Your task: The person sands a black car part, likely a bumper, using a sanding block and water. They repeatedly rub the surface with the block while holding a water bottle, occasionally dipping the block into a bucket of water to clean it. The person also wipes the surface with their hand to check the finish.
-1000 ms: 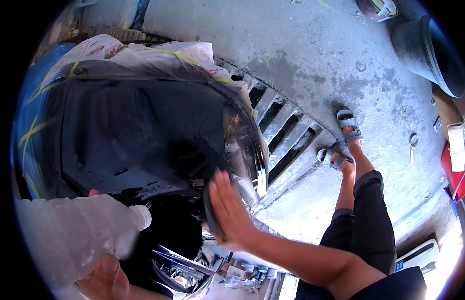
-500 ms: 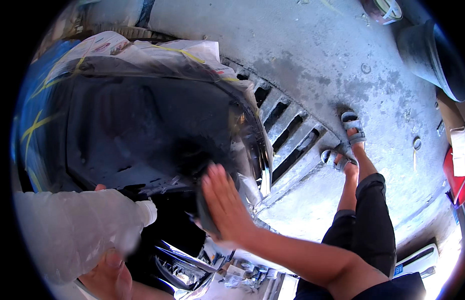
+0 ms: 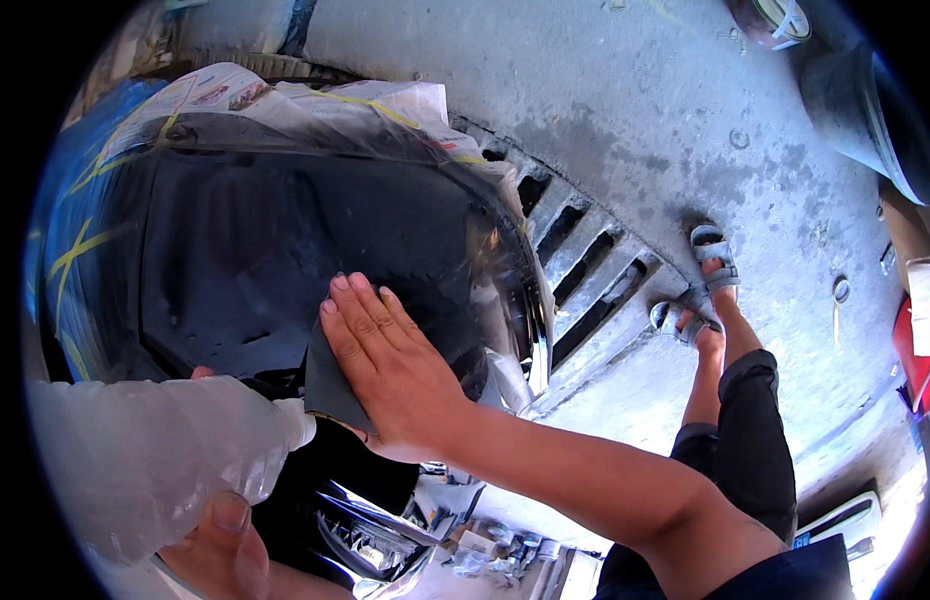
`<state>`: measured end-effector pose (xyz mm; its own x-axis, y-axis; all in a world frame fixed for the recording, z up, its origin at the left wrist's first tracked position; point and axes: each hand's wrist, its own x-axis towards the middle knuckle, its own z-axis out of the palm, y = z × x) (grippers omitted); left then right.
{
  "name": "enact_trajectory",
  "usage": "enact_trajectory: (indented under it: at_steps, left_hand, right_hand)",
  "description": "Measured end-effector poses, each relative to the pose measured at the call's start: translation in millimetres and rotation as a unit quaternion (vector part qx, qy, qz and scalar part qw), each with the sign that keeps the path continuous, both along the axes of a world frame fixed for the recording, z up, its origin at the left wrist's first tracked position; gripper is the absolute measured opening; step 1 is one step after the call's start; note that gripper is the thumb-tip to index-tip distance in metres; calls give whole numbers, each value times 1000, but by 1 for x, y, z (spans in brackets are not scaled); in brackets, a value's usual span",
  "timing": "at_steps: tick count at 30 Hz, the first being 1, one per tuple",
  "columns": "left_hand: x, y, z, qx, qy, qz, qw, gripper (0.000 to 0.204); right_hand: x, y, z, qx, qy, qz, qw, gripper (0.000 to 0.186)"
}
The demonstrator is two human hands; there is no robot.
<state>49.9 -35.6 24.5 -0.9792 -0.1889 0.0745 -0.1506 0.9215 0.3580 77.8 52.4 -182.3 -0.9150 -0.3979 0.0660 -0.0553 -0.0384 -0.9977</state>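
Observation:
My right hand (image 3: 390, 355) lies over a dark grey sheet that looks like sandpaper (image 3: 330, 385), its fingers together and pressing it against the black car panel (image 3: 225, 255). The panel is glossy, with a few wet-looking drops. At the lower left, my left hand (image 3: 217, 535) grips a cloudy white plastic bottle (image 3: 155, 465). The bottle lies on its side, its neck pointing right toward the sheet. Part of the left hand is hidden behind the bottle.
Newspaper (image 3: 275, 100) and blue plastic film (image 3: 75, 220), held by yellow tape, border the panel. A slotted drain (image 3: 575, 250) crosses the concrete floor beside it. A grey bucket (image 3: 855, 120) and a can (image 3: 775, 20) stand at the upper right. My sandalled feet are near the drain.
My right hand has slid left across the panel with the sandpaper, closer to the bottle's neck. The left hand and bottle have barely moved.

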Motion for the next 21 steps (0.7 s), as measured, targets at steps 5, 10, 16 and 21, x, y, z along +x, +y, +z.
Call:
enact_trajectory:
  at_steps: [5, 10, 16, 21]
  left_hand:
    - [2, -2, 2, -14, -2, 0, 1000, 90]
    - [0, -1, 1, -14, -1, -24, 1000, 89]
    - [-1, -5, 13, -36, -6, -30, 999, 87]
    - [-1, -3, 5, -30, -22, -47, 998, 86]
  right_hand:
    - [74, 19, -17, 20, 5, 29, 999, 97]
    - [-5, 0, 0, -23, 19, 11, 999, 103]
    - [52, 25, -8, 6, 13, 65, 998, 98]
    - [-6, 6, 1, -37, 19, 15, 999, 97]
